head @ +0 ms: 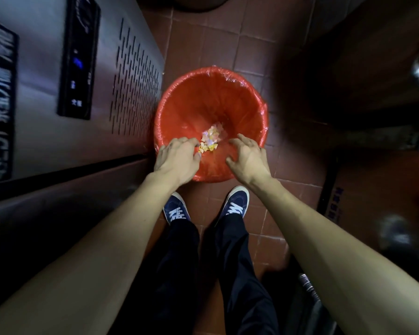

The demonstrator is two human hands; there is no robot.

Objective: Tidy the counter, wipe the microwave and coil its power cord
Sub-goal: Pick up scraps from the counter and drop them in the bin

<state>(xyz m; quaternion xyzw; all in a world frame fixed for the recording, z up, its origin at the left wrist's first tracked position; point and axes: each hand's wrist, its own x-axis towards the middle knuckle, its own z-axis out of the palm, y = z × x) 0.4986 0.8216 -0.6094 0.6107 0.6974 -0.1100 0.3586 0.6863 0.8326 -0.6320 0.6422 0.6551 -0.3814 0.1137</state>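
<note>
A round bin lined with a red plastic bag [211,97] stands on the tiled floor in front of my feet. At its bottom lie small yellow and white scraps and a clear wrapper [212,139]. My left hand [178,159] hovers over the bin's near left rim, palm down, fingers curled, with yellow scraps right at its fingertips. Over the near right rim, my right hand [248,155] spreads its fingers loosely and holds nothing.
A tall stainless-steel appliance [65,93] with a black control panel and vent slots fills the left side. A cardboard box [377,189] sits on the floor at the right, beneath dark shelving. My two blue shoes [235,201] stand on red floor tiles [228,44].
</note>
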